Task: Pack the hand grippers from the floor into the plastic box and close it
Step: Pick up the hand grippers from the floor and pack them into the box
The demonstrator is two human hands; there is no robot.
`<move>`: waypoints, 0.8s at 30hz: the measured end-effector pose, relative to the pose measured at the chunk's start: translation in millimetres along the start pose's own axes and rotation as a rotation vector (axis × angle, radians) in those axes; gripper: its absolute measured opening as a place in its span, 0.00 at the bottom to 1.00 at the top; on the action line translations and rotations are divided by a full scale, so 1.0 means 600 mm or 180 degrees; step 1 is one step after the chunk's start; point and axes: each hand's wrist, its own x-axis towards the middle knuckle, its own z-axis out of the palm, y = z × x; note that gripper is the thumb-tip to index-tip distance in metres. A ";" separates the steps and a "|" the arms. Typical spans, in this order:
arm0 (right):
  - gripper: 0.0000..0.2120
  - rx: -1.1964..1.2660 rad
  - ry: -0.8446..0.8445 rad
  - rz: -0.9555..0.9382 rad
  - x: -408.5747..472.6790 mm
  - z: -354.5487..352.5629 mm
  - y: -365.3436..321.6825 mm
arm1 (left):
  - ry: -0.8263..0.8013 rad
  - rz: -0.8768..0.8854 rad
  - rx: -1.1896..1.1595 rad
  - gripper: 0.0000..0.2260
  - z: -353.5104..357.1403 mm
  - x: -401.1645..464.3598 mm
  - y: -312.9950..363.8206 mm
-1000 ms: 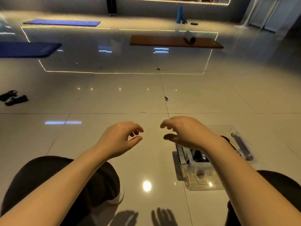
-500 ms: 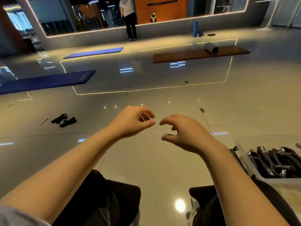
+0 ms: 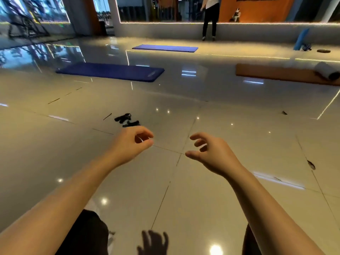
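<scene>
Two black hand grippers [image 3: 127, 120] lie together on the glossy tiled floor, just beyond my left hand [image 3: 131, 142]. That hand hovers above the floor with loosely curled fingers and holds nothing. My right hand [image 3: 209, 153] hangs to the right of it, fingers loosely curled, also holding nothing. Neither hand touches the hand grippers. The plastic box is out of view.
A dark blue mat [image 3: 110, 71] lies on the floor farther back at left, a lighter blue mat [image 3: 165, 48] behind it. A brown mat [image 3: 279, 74] with a rolled grey towel [image 3: 326, 70] lies at right. A person [image 3: 209, 17] stands by the far wall.
The view has swung left and up, so the plastic box at right has left the frame. The hand grippers on the floor now sit just past my left hand.
</scene>
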 end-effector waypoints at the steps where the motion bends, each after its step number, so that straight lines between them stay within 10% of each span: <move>1: 0.24 -0.0063 -0.0054 -0.0146 0.030 0.009 -0.031 | 0.0087 -0.0090 0.0057 0.03 -0.026 0.006 -0.022; 12: 0.25 -0.0648 -0.0573 -0.0791 0.332 0.091 -0.246 | 0.0327 -0.0529 0.0686 0.07 -0.212 0.160 -0.256; 24: 0.27 -0.0767 -0.0932 -0.0429 0.728 0.174 -0.229 | 0.0038 -0.0680 0.1247 0.12 -0.242 0.531 -0.454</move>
